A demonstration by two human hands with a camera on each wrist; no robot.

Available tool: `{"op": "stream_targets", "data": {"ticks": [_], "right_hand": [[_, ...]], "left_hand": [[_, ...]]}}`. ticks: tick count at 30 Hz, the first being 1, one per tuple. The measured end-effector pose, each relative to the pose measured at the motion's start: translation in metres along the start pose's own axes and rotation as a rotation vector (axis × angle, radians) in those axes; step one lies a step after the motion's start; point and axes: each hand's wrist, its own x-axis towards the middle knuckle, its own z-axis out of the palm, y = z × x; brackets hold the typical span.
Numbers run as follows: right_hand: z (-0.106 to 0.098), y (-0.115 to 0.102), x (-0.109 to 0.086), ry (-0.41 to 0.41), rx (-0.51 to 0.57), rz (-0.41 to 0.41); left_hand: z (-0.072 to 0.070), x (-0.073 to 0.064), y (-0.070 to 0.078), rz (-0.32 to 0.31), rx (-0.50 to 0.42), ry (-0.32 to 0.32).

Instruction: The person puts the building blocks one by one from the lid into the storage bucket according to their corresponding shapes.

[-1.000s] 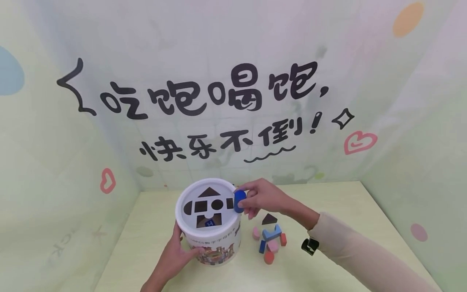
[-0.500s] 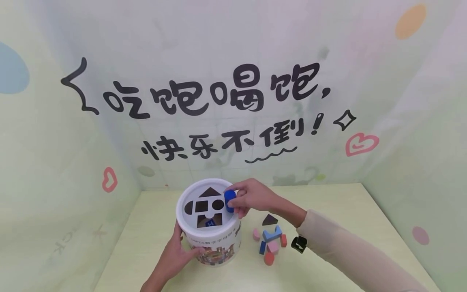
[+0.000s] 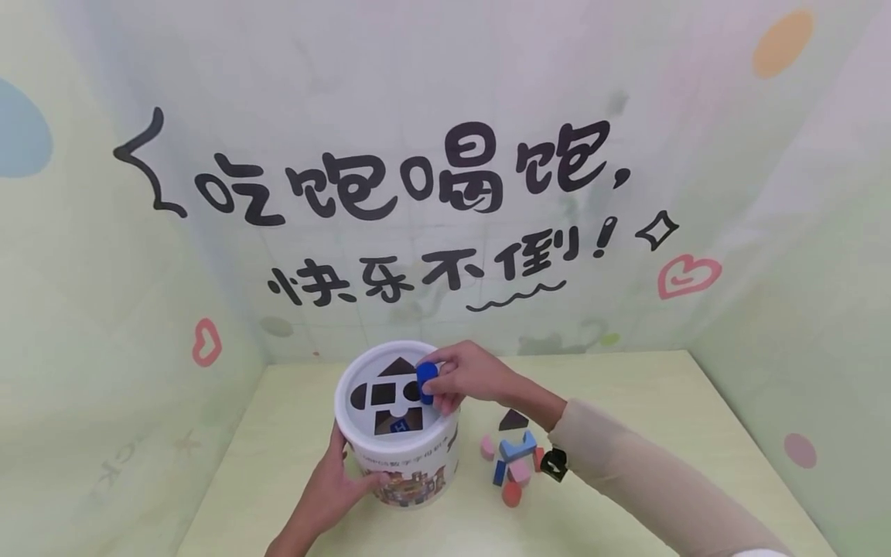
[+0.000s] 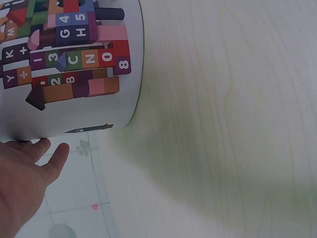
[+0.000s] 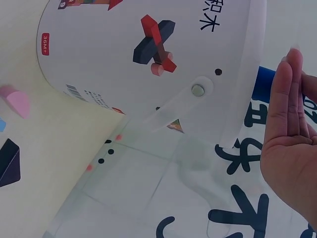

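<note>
I watch remotely: right hand [image 3: 473, 375] pinches a blue block [image 3: 426, 384] above the lid [image 3: 363, 420], at its round hole [image 3: 411, 391], presumably to leave its lower end free; left hand [image 3: 332, 486] curls round the bucket [image 3: 411, 473], likely steadying it.

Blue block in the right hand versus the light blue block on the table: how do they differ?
The blue block is darker than the light blue block. The blue block looks rounded; the light blue block has a notch. The right hand pinches the blue block over the lid; the light blue block lies among other blocks.
</note>
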Motion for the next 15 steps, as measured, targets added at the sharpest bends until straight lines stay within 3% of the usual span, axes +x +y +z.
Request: {"op": "stream_targets", "data": {"ticks": [15], "right_hand": [[0.008,-0.006,0.012,0.010,0.019,0.001]], "left_hand": [[-0.001,0.002,-0.002,-0.003,-0.001,-0.016]]}}
